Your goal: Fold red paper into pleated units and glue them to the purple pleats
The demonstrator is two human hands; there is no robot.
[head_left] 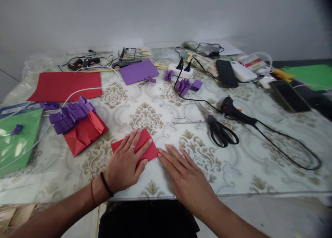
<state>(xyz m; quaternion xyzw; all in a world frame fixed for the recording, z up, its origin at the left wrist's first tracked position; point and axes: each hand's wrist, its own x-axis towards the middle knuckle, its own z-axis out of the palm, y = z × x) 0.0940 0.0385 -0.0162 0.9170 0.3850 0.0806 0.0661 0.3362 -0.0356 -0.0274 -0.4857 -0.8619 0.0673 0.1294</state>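
Note:
A small red sheet of paper (147,138) lies on the patterned table cover near the front edge. My left hand (127,158) rests flat on top of it with fingers stretched, covering much of its surface. My right hand (185,174) lies palm down just right of the paper, its fingertips at the sheet's right corner, fingers extended. To the left sits a folded red paper piece (80,137), with a row of folded purple paper pieces (72,114) overlapping its upper edge.
Black-handled scissors (223,132), a clear ruler (186,121) and a corded glue gun (237,112) lie at right. Red sheets (68,86) and a purple sheet (138,72) lie behind. A white power strip (181,70) and phones (289,96) are farther back; green packets (23,141) lie left.

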